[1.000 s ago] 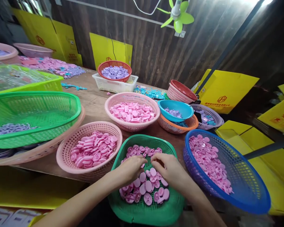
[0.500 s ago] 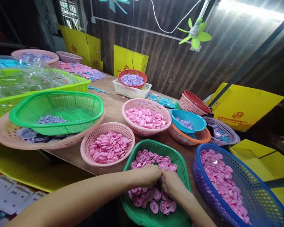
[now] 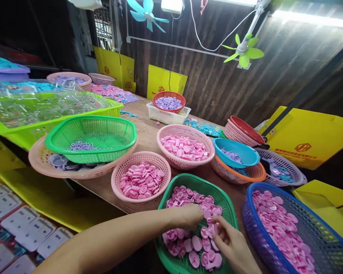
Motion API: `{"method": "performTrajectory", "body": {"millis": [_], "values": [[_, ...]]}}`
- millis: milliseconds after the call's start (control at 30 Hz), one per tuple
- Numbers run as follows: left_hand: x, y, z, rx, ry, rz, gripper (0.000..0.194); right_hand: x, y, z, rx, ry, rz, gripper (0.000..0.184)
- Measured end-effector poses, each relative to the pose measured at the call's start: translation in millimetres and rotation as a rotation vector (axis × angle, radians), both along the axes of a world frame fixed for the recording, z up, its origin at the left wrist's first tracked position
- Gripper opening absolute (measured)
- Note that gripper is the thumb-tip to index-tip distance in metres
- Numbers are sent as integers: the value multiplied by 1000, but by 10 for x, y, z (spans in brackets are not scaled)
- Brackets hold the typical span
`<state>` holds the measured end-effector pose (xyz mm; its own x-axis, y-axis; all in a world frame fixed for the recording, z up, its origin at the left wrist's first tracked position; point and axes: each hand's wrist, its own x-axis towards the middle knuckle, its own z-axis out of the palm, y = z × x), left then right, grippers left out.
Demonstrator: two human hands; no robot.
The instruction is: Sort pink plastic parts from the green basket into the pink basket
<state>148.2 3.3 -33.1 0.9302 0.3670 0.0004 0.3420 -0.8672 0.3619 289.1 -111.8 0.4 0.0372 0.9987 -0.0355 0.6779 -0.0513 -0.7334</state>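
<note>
A dark green basket (image 3: 232,207) in front of me contains many small pink plastic pieces (image 3: 194,258), most of them round or oval. Over its middle is my left hand (image 3: 191,216), back upward and fingers curled under; whatever they hold is hidden. To the right, above the same pieces, my right hand (image 3: 230,239) has its thumb and index finger bent around a pink oval piece. A gap separates the two hands.
Beside the green basket stand a pink basket (image 3: 117,180) of oval pieces and a blue basket (image 3: 247,213) of pink pieces. Behind are a pink basket (image 3: 160,146) of blocky parts, a light blue bowl (image 3: 253,156) and a bright green basket (image 3: 131,135). Yellow cardboard (image 3: 326,129) stands right.
My hands were touching over the basket and have come apart. My right hand has opened out slightly and shifted right. The view has tilted and turned a little left.
</note>
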Motion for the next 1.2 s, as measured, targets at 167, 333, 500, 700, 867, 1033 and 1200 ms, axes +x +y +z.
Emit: {"method": "performTrajectory", "body": {"millis": [167, 333, 500, 700, 867, 1033, 1200], "values": [[-117, -11, 307, -432, -281, 268, 20, -134, -79, -9, 25, 188, -21, 25], [-290, -229, 477, -1211, -659, 406, 36, -342, -72, 44, 113, 305, -70, 31], [-438, -321, 544, -1386, -797, 489, 37, -482, -65, 89, 240, 143, -78, 27], [-594, -343, 583, -1400, -840, 440, 32, -504, -47, 75, 316, 18, -48, 28], [-623, -360, 474, -1374, -852, 464, 30, -561, -7, 80, 264, 20, -51, 29], [-664, -360, 408, -1325, -856, 478, 28, -652, 35, 72, 200, 199, -45, 28], [-757, -386, 433, -1449, -984, 457, 34, -663, 21, 57, 138, 398, -129, 38]]}}
